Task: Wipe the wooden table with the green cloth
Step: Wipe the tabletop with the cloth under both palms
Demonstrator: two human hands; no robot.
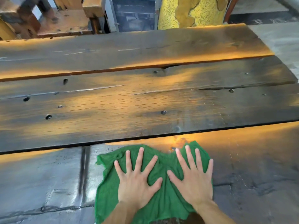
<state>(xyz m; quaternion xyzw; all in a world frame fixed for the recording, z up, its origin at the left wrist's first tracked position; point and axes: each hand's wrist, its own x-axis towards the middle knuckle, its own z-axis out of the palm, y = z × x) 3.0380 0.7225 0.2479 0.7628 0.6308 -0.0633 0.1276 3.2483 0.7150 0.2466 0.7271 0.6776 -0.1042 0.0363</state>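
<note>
A green cloth (163, 164) lies spread on the nearest plank of the dark wooden table (129, 104), near its front edge. My left hand (137, 180) presses flat on the cloth's left half with the fingers straight and spread. My right hand (192, 178) presses flat on the right half in the same way. The two thumbs nearly meet over a fold in the middle of the cloth. The table is made of several wide, glossy planks with gaps, knots and bolt heads.
Wooden furniture pieces (63, 20) stand beyond the table's far left edge. A grey metal cabinet (134, 13) and a yellow textured column (194, 12) stand behind the far edge. Grey floor (281, 41) shows past the table's right end.
</note>
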